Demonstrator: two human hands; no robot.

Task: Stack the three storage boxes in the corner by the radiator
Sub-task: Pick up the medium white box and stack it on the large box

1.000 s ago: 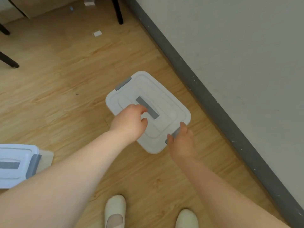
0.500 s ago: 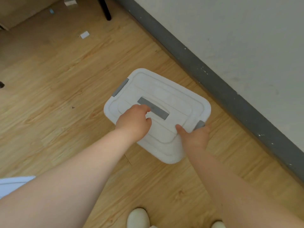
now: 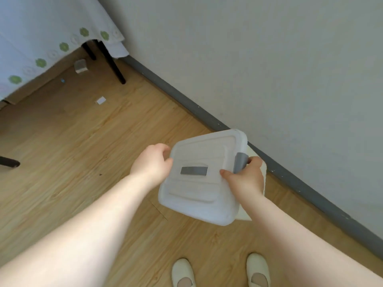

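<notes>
A white storage box (image 3: 199, 189) with a grey lid handle and grey side clips hangs in the air above the wooden floor, close to the wall. My left hand (image 3: 152, 165) grips its left edge. My right hand (image 3: 245, 179) grips the right edge at a grey clip. The box is tilted, with its lid facing me. No other storage box and no radiator are in view.
A grey skirting board (image 3: 290, 179) runs along the pale wall on the right. A table with a white, green-flowered cloth (image 3: 41, 44) and dark legs (image 3: 113, 63) stands at the back left. Small scraps (image 3: 101, 100) lie on the floor. My two white shoes (image 3: 258, 270) show at the bottom.
The box has been lifted off the floor and carried right toward the wall. My left hand moved from the lid handle to the left edge. The view swung up; the second box left the frame.
</notes>
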